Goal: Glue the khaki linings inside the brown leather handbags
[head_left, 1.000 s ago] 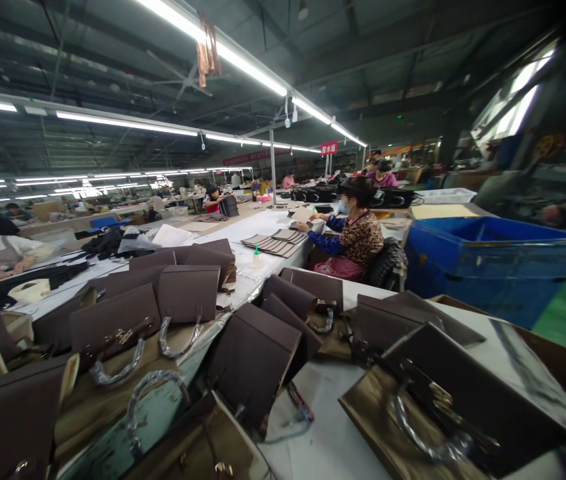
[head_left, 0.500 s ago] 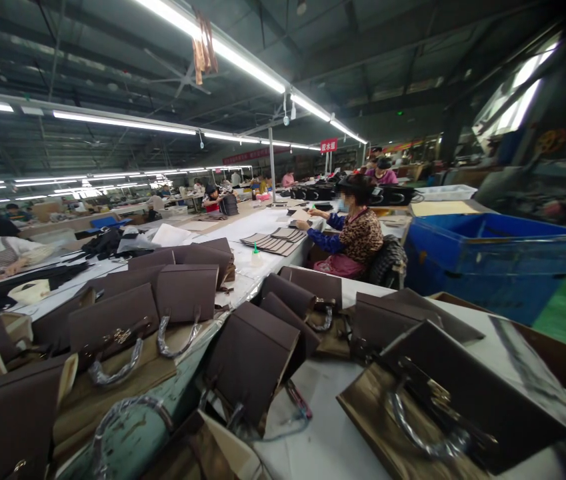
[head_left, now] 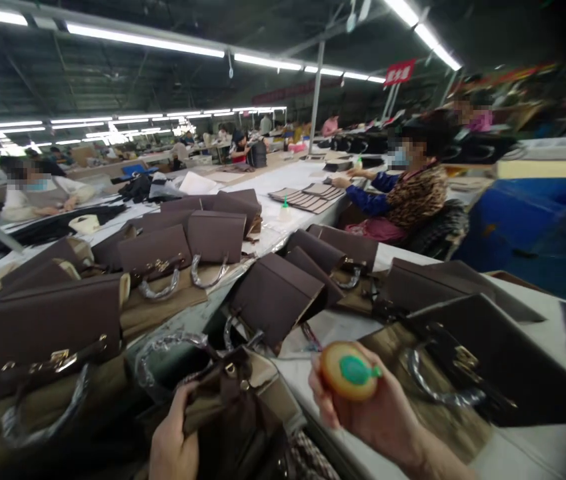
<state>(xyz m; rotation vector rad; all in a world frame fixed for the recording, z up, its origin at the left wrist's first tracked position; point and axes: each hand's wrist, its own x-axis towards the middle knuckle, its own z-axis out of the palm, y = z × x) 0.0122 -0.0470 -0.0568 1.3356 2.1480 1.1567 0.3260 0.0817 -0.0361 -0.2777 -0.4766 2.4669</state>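
My right hand (head_left: 387,420) is wrapped round a small amber squeeze bottle with a green nozzle cap (head_left: 350,370), which points toward the camera and to the right. At the bottom middle, my left hand (head_left: 175,437) grips the crumpled brown-olive cloth of a handbag (head_left: 235,427), thumb on top. Plastic wraps that bag's looped handle (head_left: 145,363). Close to my right hand lies another dark brown handbag (head_left: 493,360) with a metal clasp. A brown handbag (head_left: 275,293) stands just beyond the bottle.
Several more brown handbags (head_left: 57,317) crowd the left table. Farther along stand a small green-tipped bottle (head_left: 285,210) and rows of flat pieces (head_left: 307,197). A seated co-worker (head_left: 413,193) works at right, before a blue bin (head_left: 537,227). Another person (head_left: 43,190) sits at left.
Both hands have come into view, the right with the amber bottle, the left gripping the handbag's cloth. The camera has turned left and down, so the scene sits farther right and higher.
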